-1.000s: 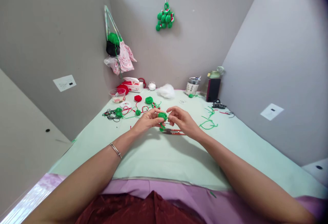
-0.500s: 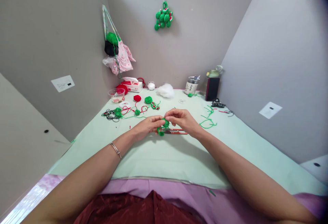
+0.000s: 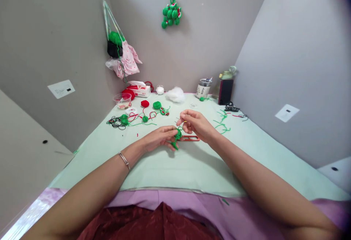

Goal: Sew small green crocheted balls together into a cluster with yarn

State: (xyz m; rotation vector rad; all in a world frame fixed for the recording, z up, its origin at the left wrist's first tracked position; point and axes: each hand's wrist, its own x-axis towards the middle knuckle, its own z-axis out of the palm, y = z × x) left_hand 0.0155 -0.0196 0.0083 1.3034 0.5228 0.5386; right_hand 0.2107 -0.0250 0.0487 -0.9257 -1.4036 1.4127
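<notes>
My left hand (image 3: pixel 163 137) holds a small green crocheted piece (image 3: pixel 178 134) between thumb and fingers, and a green tail (image 3: pixel 174 145) hangs below it. Just up and to the right, my right hand (image 3: pixel 196 124) is closed in a pinch, apart from the piece. A thin strand of green yarn (image 3: pixel 180 127) rises from the piece towards these fingers. What they pinch is too small to make out; a bit of yellow shows at the curled fingers. Orange-handled thread snips (image 3: pixel 192 138) lie on the table beneath, partly covered by the hands.
Green and red yarn balls (image 3: pixel 157 105), black cord (image 3: pixel 116 123) and a clear tub (image 3: pixel 122 101) lie at left. White stuffing (image 3: pixel 176 94), a tin (image 3: pixel 203 88) and a dark phone (image 3: pixel 226 91) stand behind. Green yarn scraps (image 3: pixel 222 124) lie right. Green crocheted pieces (image 3: pixel 172 13) hang on the wall.
My right hand has drawn away from the green piece, slightly up, and its fingers have lifted. The piece has turned a little in my left hand. The whole view has shifted slightly.
</notes>
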